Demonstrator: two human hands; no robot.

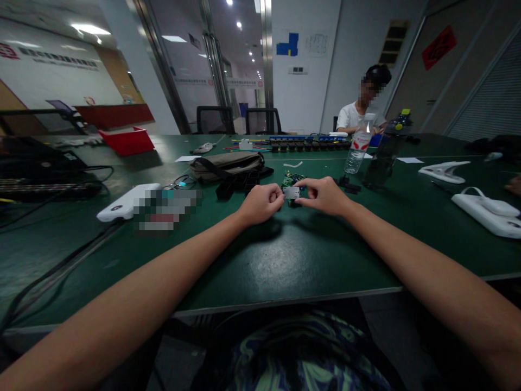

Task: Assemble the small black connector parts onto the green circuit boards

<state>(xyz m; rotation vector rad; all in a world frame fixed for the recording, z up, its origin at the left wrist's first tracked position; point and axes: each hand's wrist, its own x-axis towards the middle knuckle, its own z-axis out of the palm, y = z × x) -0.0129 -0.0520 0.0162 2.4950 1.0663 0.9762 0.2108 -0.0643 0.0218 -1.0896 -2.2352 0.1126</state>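
Between my two hands, a little above the green table (260, 260), is a small grey rectangular plate-like part (292, 193). My right hand (323, 195) pinches its right edge between thumb and forefinger. My left hand (264, 203) is closed, its curled fingertips at the part's left edge; whether they grip it is hard to see. Just behind the part lies a small heap of green pieces (293, 178), partly hidden by it and by my hands. Dark block-like pieces (240, 185) lie left of the heap, and another black piece (348, 184) lies to the right.
An olive bag (228, 164) lies behind my left hand. A clear bottle (358, 149) and a dark bottle (385, 155) stand right. White devices (128, 202) with cables lie left, others (486, 212) right. A red bin (127, 142) is far left. A person (360, 111) sits opposite.
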